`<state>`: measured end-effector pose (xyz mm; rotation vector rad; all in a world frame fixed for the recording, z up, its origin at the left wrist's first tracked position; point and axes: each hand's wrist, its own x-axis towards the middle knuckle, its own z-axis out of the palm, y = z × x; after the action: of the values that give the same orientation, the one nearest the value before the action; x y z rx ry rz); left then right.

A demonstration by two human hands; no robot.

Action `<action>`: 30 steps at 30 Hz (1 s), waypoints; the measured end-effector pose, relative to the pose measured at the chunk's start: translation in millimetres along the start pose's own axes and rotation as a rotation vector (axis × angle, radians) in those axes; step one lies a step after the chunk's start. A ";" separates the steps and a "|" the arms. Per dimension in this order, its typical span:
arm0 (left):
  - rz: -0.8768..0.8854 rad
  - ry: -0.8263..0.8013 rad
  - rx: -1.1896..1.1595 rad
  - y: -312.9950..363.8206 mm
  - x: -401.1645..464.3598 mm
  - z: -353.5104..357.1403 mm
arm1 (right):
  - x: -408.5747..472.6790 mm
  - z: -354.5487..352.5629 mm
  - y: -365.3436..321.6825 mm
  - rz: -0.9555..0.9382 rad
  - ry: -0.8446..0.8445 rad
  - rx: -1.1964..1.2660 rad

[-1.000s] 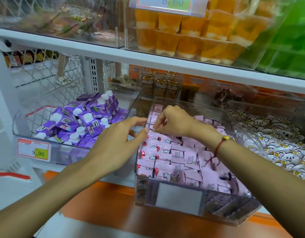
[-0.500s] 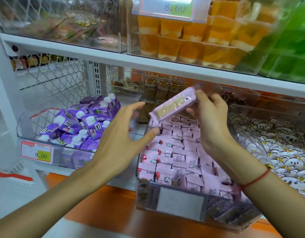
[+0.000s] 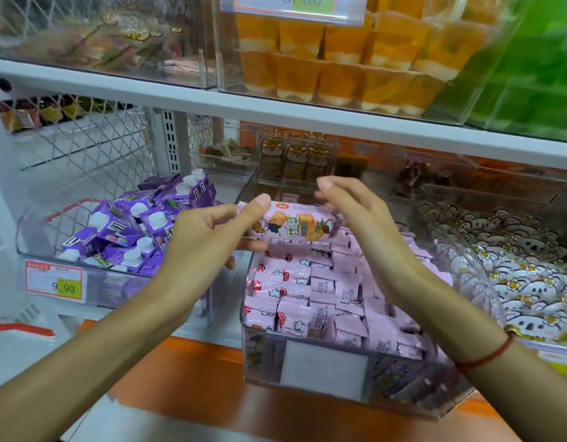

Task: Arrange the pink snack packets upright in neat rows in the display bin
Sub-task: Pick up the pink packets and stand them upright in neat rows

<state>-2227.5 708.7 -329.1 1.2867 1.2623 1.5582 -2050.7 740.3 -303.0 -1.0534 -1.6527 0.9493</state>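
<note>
Above the display bin [image 3: 266,342], a pink snack packet [image 3: 291,226] lies level, its left end pinched by the left hand [image 3: 199,247] and its right end touched by the right hand [image 3: 368,218], whose fingers curl loosely. Under it, pink packets [image 3: 323,291] crowd the bin to its walls.

purple cartons [image 3: 141,231], orange jelly cups [image 3: 349,59], price tag [image 3: 54,280]

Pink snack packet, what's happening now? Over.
Left hand and right hand both grip one pink packet, held flat above the display bin. Nothing in the way.
</note>
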 end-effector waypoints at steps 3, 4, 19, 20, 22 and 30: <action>0.044 0.010 0.009 -0.2 -1.0 1.7 | -6.0 1.2 -2.0 -0.318 -0.091 -0.443; 0.071 0.006 0.004 -0.2 -1.3 2.8 | -7.5 3.7 -1.4 -0.422 -0.100 -0.620; 0.104 -0.204 0.563 -21.4 -2.5 -12.5 | 38.3 4.5 31.1 0.110 0.120 -0.036; 0.080 -0.223 0.568 -22.7 -2.6 -13.1 | 39.4 7.0 34.9 0.101 0.095 -0.092; 0.066 -0.233 0.576 -23.8 -2.7 -14.4 | 38.5 10.3 40.0 0.066 0.013 -0.201; 0.081 -0.231 0.543 -23.3 -3.6 -14.1 | 43.7 23.1 47.0 -0.327 -0.244 -0.889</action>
<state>-2241.5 707.7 -352.8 1.8159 1.5532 1.1068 -2071.3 794.1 -339.6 -1.1846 -2.4501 0.0867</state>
